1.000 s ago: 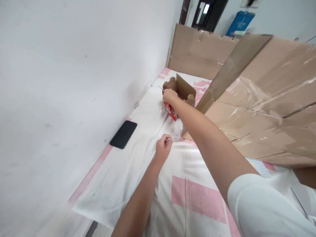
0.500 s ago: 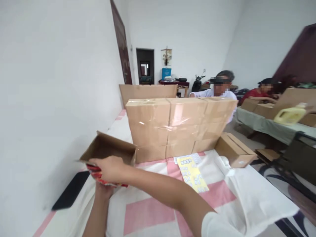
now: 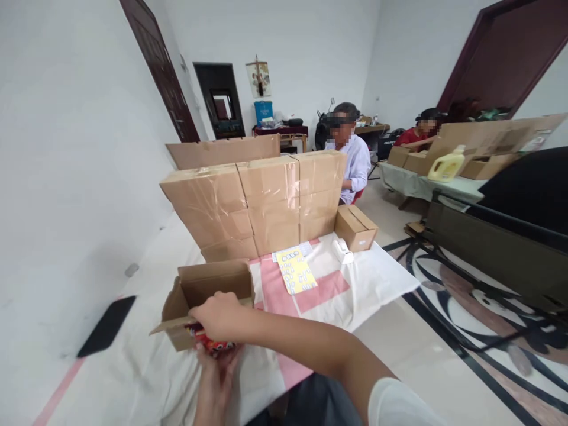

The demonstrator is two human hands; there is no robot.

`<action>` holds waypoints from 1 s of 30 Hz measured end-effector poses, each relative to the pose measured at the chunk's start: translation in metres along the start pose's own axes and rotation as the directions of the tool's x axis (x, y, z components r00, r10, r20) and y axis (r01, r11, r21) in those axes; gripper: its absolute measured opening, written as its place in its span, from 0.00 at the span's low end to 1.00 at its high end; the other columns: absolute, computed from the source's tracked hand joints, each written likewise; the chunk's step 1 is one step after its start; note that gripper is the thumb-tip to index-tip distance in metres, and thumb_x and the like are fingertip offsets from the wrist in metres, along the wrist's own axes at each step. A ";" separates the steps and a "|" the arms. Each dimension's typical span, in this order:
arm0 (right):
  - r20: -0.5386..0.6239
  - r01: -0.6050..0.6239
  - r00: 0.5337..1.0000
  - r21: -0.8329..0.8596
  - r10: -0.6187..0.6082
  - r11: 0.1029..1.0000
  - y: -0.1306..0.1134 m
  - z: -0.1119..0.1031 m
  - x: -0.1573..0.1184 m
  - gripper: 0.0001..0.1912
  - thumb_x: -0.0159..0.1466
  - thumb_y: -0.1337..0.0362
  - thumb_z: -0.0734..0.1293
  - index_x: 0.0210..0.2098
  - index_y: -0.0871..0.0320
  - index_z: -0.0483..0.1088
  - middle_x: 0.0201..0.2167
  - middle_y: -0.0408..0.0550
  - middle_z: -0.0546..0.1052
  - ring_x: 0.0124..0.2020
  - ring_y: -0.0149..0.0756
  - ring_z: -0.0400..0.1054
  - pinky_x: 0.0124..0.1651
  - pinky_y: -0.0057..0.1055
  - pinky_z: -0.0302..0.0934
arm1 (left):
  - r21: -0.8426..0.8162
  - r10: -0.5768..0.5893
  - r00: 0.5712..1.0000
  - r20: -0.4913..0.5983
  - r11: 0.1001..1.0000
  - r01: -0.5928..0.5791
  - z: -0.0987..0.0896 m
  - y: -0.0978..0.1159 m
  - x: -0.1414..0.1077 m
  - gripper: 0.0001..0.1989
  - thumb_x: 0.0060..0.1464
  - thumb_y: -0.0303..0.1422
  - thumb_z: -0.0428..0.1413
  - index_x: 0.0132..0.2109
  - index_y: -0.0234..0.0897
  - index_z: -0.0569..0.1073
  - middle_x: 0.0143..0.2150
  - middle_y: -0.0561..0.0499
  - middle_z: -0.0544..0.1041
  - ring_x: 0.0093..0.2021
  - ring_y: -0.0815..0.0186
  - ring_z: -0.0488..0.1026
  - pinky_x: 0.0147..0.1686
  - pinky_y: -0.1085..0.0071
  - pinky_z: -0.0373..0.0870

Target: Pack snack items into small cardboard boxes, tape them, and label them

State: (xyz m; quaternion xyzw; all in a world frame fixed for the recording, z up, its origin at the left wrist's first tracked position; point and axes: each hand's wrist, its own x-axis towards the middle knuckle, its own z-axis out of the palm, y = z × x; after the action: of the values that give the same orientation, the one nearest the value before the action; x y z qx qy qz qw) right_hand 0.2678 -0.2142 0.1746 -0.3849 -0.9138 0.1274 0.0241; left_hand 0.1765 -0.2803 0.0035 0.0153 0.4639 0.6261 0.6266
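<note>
An open cardboard box (image 3: 213, 273) stands tilted towards me on the cloth-covered table. Against its near side is a red printed packet (image 3: 213, 342) with dark and white markings; its exact kind is unclear. My right hand (image 3: 222, 316) reaches across from the right, its fingers curled over the top of the packet at the box's near edge. From below, my left hand (image 3: 217, 364) cups the packet's underside, fingers wrapped round it. Much of the packet is hidden by both hands.
Behind the box stands a wall of taped cartons (image 3: 270, 207). A yellow sheet (image 3: 297, 275), a white device (image 3: 342, 251) and a closed carton (image 3: 355, 228) lie to the right. A black flat object (image 3: 107, 326) is at left. One person (image 3: 355, 157) sits beyond the cartons.
The view has swung right and down. The box now shows more of its inside and a near flap, and more of the red packet and my left hand shows below my right hand.
</note>
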 end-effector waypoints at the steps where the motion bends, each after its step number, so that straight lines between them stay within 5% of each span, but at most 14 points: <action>1: -0.026 0.001 1.000 -0.012 -0.001 1.000 0.000 0.002 -0.006 0.19 0.64 0.62 0.68 0.54 0.54 0.75 0.47 0.55 0.81 0.50 0.55 0.76 0.43 0.45 0.72 | 0.013 0.001 1.000 -0.014 1.000 -0.001 0.003 -0.001 -0.010 0.23 0.68 0.48 0.46 0.65 0.52 0.70 0.43 0.48 0.82 0.40 0.59 0.81 0.38 0.64 0.82; 6: -0.171 0.012 0.985 -0.094 -0.028 0.996 0.002 0.013 -0.025 0.17 0.67 0.59 0.67 0.55 0.53 0.73 0.50 0.51 0.82 0.52 0.52 0.74 0.47 0.47 0.69 | 0.105 -0.013 0.999 0.042 0.994 0.009 0.017 0.009 -0.053 0.21 0.65 0.39 0.54 0.62 0.44 0.73 0.47 0.44 0.82 0.46 0.54 0.81 0.42 0.55 0.83; 13: -0.226 -0.086 0.973 -0.169 0.047 0.982 0.003 0.011 -0.048 0.14 0.68 0.63 0.66 0.52 0.55 0.74 0.51 0.51 0.82 0.50 0.45 0.76 0.46 0.41 0.68 | 0.145 -0.116 0.993 -0.022 0.982 0.118 0.024 0.001 -0.092 0.07 0.63 0.33 0.54 0.42 0.39 0.77 0.32 0.51 0.80 0.28 0.65 0.79 0.30 0.69 0.80; 19: -0.267 -0.036 0.964 -0.123 0.001 0.992 0.016 0.007 -0.070 0.12 0.71 0.67 0.61 0.49 0.58 0.75 0.46 0.55 0.82 0.47 0.49 0.78 0.44 0.44 0.70 | 0.178 -0.102 0.994 0.038 0.979 0.094 0.021 -0.004 -0.118 0.07 0.58 0.31 0.59 0.44 0.36 0.77 0.33 0.50 0.82 0.25 0.66 0.77 0.23 0.74 0.75; 26: -0.299 0.060 0.946 -0.209 -0.122 0.976 0.032 0.006 -0.097 0.16 0.72 0.71 0.59 0.53 0.58 0.75 0.47 0.56 0.81 0.47 0.49 0.78 0.41 0.40 0.68 | 0.106 0.209 0.978 -0.025 0.973 -0.205 0.006 0.028 -0.146 0.12 0.63 0.36 0.54 0.50 0.43 0.79 0.44 0.52 0.85 0.41 0.61 0.81 0.36 0.67 0.81; 28: -0.229 0.072 0.965 -0.227 -0.125 0.971 0.038 0.011 -0.107 0.15 0.70 0.73 0.61 0.50 0.59 0.77 0.46 0.57 0.81 0.48 0.50 0.77 0.43 0.40 0.67 | 0.129 0.404 0.915 0.019 0.906 -0.403 -0.001 0.044 -0.155 0.16 0.63 0.43 0.52 0.51 0.44 0.78 0.50 0.52 0.83 0.50 0.59 0.80 0.42 0.65 0.82; 30: -0.150 0.094 0.980 -0.232 -0.130 0.968 0.044 0.019 -0.114 0.14 0.69 0.74 0.62 0.47 0.59 0.78 0.45 0.56 0.82 0.48 0.49 0.77 0.45 0.40 0.65 | 0.192 0.616 0.779 0.116 0.756 -0.626 -0.005 0.064 -0.165 0.17 0.61 0.46 0.53 0.52 0.47 0.78 0.54 0.54 0.82 0.58 0.57 0.76 0.49 0.62 0.81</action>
State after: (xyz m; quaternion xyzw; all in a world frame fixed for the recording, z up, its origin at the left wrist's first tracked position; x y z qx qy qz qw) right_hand 0.3758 -0.2701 0.1515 -0.3420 -0.9376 -0.0099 0.0627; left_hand 0.1593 -0.4016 0.1318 0.2519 0.4843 0.7425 0.3883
